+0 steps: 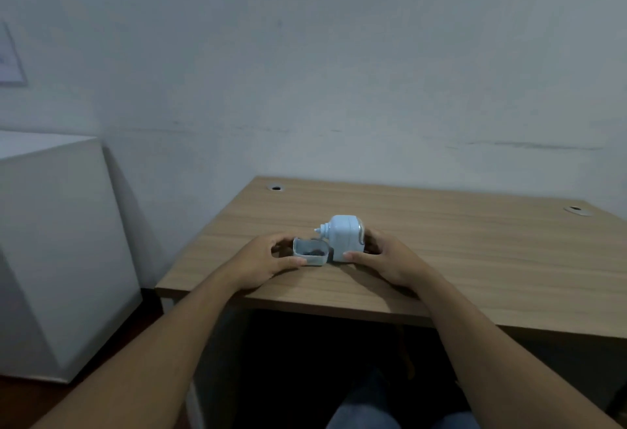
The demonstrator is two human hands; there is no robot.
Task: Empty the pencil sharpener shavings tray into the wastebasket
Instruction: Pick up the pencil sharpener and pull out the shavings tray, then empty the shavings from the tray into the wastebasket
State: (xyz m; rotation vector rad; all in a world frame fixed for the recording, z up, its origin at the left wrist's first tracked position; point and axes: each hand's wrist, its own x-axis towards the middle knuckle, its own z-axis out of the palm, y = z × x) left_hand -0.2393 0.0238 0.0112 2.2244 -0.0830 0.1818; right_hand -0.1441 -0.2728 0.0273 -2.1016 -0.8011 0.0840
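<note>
While both forearms reach forward from the bottom of the view, we note the pale blue pencil sharpener (345, 238) standing upright on the wooden surface (475, 245), near its front-left part. Our right hand (383, 260) closes around the sharpener's body, thumb along its lower front edge, fingers wrapped behind its right side. Just left of it, touching or nearly touching the body, sits the shavings tray (311, 251), drawn out and resting on the surface, open side up, with dark shavings (314, 252) lying inside. Our left hand (263, 260) grips the tray, thumb along its near wall and fingers curled round its far side. Two round cable grommets (276, 187) mark the back corners of the surface. A white cabinet (57, 245) stands on the floor to the left, well apart. We see no wastebasket in this view.
</note>
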